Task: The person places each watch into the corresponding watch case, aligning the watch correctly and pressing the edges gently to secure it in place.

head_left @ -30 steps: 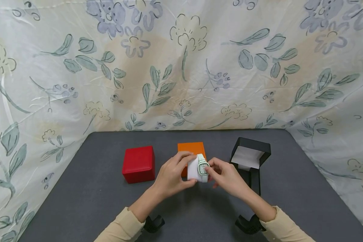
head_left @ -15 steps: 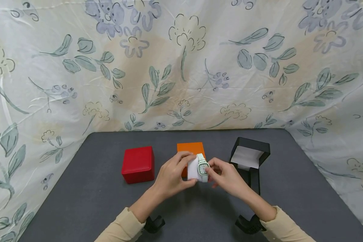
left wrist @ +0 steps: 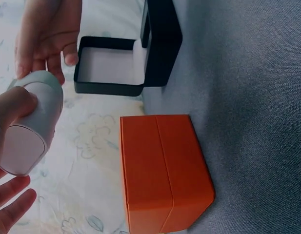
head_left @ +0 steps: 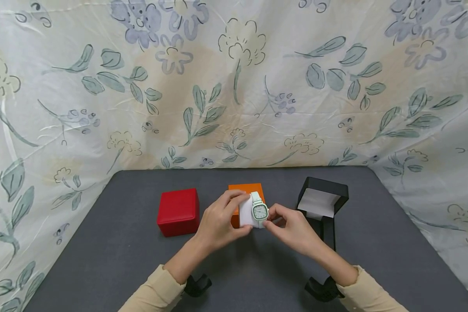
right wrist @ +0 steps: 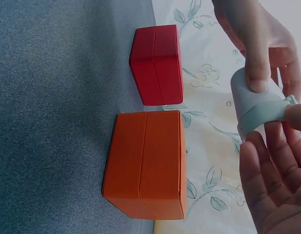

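Observation:
A pale mint-green wristwatch with a squarish face is wrapped round one end of a white watch pillow. My left hand grips the pillow between thumb and fingers. At the watch's right side, my right hand pinches it with thumb and fingertips. The right wrist view shows the green strap lying round the pillow, the right thumb against the strap and fingers below. Pillow and watch are held up in the air, in front of an orange box.
A closed red box stands at left on the grey table. On the right is an open black box with a pale lid lining. The orange box looks closed. A floral cloth hangs behind.
The pillow and watch have shifted slightly up and left and turned a little. My right thumb has moved off the watch face to its lower edge. The boxes stay put.

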`<action>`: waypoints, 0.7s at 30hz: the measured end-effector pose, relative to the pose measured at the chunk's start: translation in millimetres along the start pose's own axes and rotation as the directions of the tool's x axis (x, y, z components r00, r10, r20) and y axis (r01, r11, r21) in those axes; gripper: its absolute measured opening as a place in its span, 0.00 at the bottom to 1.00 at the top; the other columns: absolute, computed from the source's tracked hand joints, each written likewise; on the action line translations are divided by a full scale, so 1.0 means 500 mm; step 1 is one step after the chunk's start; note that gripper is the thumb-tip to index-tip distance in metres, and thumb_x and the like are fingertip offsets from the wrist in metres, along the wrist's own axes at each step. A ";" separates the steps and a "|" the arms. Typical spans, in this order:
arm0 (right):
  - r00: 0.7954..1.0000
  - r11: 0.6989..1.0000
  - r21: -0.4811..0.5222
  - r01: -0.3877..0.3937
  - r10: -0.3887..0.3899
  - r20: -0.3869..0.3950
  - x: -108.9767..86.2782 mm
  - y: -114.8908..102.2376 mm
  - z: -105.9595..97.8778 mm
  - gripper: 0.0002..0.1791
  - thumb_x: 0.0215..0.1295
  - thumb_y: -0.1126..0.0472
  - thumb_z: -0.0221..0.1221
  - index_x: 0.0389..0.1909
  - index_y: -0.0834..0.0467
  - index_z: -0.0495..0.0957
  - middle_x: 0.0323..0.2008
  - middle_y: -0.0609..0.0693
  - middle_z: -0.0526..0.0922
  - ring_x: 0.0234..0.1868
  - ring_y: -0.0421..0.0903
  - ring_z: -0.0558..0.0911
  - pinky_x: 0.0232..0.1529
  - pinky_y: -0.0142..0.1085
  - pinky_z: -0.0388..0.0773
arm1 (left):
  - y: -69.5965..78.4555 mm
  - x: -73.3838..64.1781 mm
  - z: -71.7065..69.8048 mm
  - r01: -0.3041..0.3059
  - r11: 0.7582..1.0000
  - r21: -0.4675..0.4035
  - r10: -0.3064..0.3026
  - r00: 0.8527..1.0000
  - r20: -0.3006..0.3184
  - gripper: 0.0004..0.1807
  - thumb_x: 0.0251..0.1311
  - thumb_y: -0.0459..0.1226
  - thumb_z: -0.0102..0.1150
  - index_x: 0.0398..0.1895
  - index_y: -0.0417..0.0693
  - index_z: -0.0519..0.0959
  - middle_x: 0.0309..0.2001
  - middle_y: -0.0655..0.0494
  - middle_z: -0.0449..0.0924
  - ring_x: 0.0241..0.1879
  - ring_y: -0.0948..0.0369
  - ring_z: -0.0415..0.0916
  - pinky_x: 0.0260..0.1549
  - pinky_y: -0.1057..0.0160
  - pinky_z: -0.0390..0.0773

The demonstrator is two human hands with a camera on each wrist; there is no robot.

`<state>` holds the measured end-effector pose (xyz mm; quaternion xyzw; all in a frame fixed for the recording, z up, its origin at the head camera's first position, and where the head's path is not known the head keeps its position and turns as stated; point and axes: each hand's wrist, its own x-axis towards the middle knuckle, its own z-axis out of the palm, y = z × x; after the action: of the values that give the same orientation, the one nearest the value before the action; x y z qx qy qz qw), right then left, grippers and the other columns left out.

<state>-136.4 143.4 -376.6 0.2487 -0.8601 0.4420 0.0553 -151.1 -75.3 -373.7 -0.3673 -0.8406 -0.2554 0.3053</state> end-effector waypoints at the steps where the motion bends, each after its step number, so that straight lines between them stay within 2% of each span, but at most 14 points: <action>1: 1.000 1.000 0.000 0.001 -0.001 -0.002 0.000 0.001 0.001 0.05 0.58 0.63 0.61 0.31 0.52 0.75 0.31 0.42 0.80 0.32 0.36 0.80 0.30 0.31 0.79 | 0.000 0.000 0.000 -0.001 1.000 0.003 0.001 1.000 -0.003 0.36 0.38 0.45 0.73 0.54 0.46 0.72 0.53 0.52 0.71 0.45 0.61 0.73 0.37 0.67 0.79; 9: 0.999 0.998 -0.058 0.004 -0.006 -0.038 -0.001 0.003 0.004 0.07 0.56 0.64 0.63 0.30 0.49 0.74 0.29 0.39 0.80 0.32 0.35 0.79 0.27 0.29 0.77 | 0.001 -0.001 0.001 0.003 1.000 0.023 -0.003 1.000 -0.018 0.35 0.37 0.46 0.73 0.53 0.46 0.73 0.51 0.52 0.72 0.44 0.61 0.74 0.35 0.68 0.79; 14: 1.000 0.997 -0.074 0.008 -0.010 -0.026 -0.003 0.004 0.003 0.07 0.56 0.63 0.63 0.30 0.49 0.74 0.29 0.40 0.80 0.32 0.35 0.79 0.27 0.28 0.76 | 0.001 0.000 0.002 -0.013 1.000 0.019 0.014 1.000 -0.024 0.35 0.37 0.46 0.73 0.53 0.46 0.73 0.51 0.52 0.72 0.44 0.60 0.74 0.36 0.68 0.79; 21: 0.998 0.995 -0.082 0.055 -0.058 -0.036 -0.002 0.004 -0.001 0.08 0.56 0.66 0.63 0.29 0.51 0.73 0.30 0.42 0.80 0.31 0.35 0.80 0.25 0.29 0.76 | 0.004 0.002 0.002 -0.012 1.000 0.000 0.012 0.999 -0.045 0.35 0.37 0.45 0.73 0.53 0.46 0.72 0.52 0.52 0.72 0.45 0.60 0.73 0.37 0.67 0.79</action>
<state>-136.5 145.3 -378.2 0.2623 -0.8685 0.4099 0.0941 -150.5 -73.2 -373.2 -0.3666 -0.8312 -0.2619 0.3256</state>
